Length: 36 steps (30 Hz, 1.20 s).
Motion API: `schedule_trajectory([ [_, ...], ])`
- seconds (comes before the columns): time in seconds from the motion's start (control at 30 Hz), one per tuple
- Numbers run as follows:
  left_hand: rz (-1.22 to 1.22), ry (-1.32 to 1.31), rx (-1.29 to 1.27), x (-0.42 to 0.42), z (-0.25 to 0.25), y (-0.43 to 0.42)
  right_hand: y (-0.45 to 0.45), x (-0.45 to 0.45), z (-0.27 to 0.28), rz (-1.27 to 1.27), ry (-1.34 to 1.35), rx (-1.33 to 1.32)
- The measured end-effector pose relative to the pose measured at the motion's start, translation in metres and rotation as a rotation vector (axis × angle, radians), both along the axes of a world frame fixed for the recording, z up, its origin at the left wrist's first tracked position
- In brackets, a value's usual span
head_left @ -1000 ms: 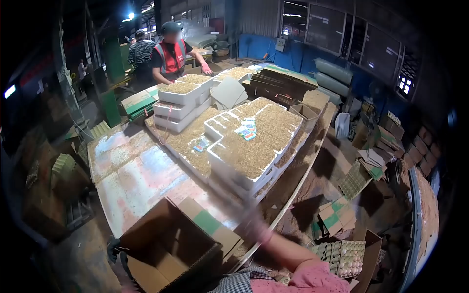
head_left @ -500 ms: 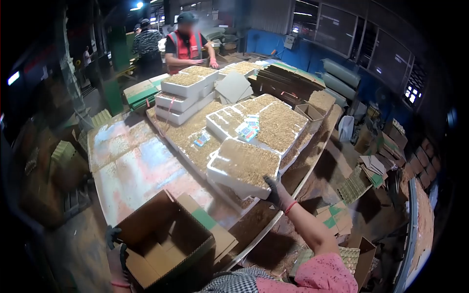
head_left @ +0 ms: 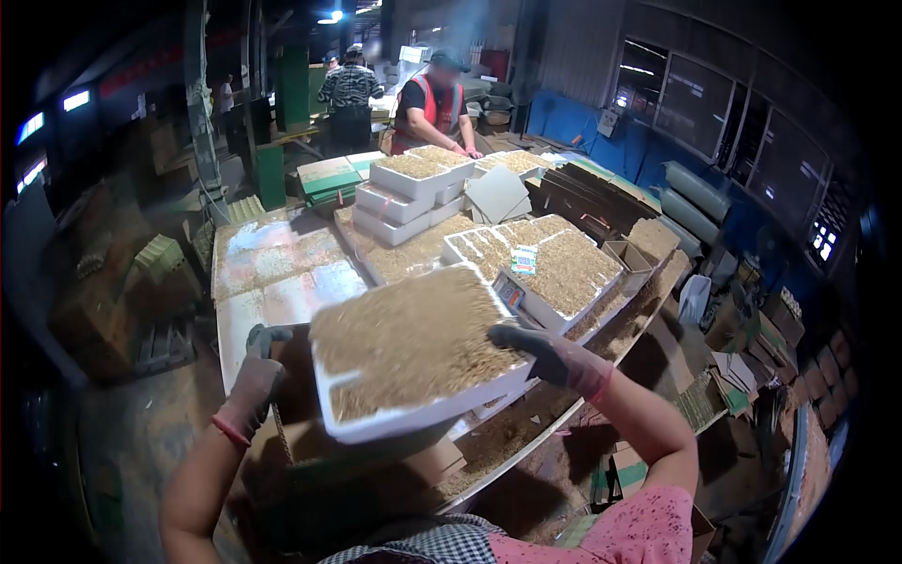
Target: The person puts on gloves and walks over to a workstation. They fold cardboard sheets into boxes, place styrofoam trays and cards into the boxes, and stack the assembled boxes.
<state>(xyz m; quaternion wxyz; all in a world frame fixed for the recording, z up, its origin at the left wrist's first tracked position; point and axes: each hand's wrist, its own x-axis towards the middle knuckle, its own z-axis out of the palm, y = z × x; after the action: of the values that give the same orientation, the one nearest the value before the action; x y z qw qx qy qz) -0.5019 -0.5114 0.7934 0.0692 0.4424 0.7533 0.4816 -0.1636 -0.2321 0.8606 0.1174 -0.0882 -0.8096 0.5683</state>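
Note:
My right hand [head_left: 559, 362], in a dark glove, grips the right edge of a white foam tray [head_left: 437, 402] heaped with brown granular material. The tray is raised and tilted, partly over an open cardboard box [head_left: 299, 381]. My left hand [head_left: 256, 376], also gloved, is closed at the box's upper left rim, to the left of the tray. Much of the box is hidden behind and beneath the tray. Beyond it on the table, more foam trays [head_left: 573, 268] hold the same material, with a printed card [head_left: 523, 259] lying on top.
A co-worker in a red vest [head_left: 434, 108] stands across the table. Stacked foam trays [head_left: 390, 207] stand near that person, beside dark cardboard sheets [head_left: 587, 199]. The table surface [head_left: 244, 315] shows at the left. Cartons and egg trays [head_left: 700, 409] lie on the floor at right.
The foam tray has been lifted from the table and brought left, over the box, by my right hand. My left hand is higher in view. The camera view has turned left.

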Motion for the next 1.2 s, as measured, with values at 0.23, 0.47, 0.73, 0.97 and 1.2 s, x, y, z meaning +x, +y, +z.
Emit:
schedule_trajectory([
  [0.23,-0.023,-0.028,0.097,0.026,0.003,-0.023,-0.038,-0.108,-0.071,0.200,-0.378,-0.294],
  [0.47,-0.037,-0.750,0.278,0.009,-0.050,-0.102,-0.097,-0.207,-0.139,0.606,-0.827,0.916],
  [0.73,0.316,-0.535,0.189,0.041,-0.066,-0.076,0.007,-0.183,-0.074,-0.195,0.232,1.357],
  [0.97,0.591,-0.569,0.237,0.081,-0.092,-0.065,0.233,-0.079,-0.098,-0.463,-0.720,1.413],
  [1.2,0.687,-0.764,0.738,0.071,-0.156,-0.052,0.354,-0.060,-0.130,-0.338,-0.240,0.463],
])
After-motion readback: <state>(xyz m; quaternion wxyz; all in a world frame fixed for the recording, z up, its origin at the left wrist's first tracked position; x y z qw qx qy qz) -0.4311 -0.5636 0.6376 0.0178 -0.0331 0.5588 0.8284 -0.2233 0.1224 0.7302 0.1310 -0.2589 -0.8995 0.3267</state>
